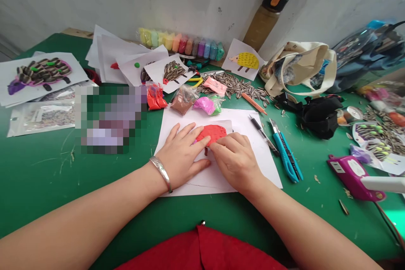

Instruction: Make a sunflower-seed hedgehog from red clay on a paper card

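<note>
My left hand (182,152), with a silver bracelet at the wrist, lies open and spread on the white paper (256,185). Its fingertips touch the left part of a flat red modelling clay shape (214,133). A bit of purple shows by those fingers, and a small brown clay strip (206,151) sticks out below the red. At the lower right edge of the clay, my right hand (237,156) is closed, thumb and fingers pinched together. Whatever it may hold is hidden. Bags of red clay (156,96), brown clay (182,100) and pink clay (204,104) lie just beyond the paper.
Right of my hands lie a black pen (263,135), a blue utility knife (287,154) and an orange marker (254,103). Sunflower seeds (234,86) are heaped behind. Finished hedgehog pictures (44,71), a bottle (268,12), a cloth bag (300,67) and a purple lamp base (356,179) surround them.
</note>
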A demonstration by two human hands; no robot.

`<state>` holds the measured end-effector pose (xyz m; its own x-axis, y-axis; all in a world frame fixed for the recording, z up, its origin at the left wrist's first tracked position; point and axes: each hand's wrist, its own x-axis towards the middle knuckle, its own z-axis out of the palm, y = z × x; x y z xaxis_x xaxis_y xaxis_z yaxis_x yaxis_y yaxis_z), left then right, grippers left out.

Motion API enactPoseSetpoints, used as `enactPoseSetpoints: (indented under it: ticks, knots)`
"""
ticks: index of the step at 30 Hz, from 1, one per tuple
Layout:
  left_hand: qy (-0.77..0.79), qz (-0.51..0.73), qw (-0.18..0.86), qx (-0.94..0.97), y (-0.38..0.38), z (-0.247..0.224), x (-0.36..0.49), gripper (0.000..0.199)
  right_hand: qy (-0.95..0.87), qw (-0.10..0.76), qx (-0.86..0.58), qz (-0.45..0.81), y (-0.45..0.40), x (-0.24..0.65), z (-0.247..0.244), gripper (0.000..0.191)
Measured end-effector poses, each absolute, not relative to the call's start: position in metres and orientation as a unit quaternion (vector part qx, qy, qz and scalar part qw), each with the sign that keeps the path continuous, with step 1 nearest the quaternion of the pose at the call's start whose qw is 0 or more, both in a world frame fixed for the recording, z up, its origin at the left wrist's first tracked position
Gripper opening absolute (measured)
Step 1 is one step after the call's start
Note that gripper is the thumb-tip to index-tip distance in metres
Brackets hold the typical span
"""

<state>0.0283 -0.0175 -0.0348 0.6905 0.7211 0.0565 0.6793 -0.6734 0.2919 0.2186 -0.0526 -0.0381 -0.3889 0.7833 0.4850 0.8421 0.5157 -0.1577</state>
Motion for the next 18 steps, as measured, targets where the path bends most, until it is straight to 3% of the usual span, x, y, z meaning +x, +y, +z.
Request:
enactPoseSetpoints:
  ticks: [18]
  knots:
    - [0.384,0.110,0.133,0.907,-0.0194,-0.0372,0.0281,0.051,-0.855,0.252,-0.453,-0.026,-0.0588,0.2218,-0.0347,0.014]
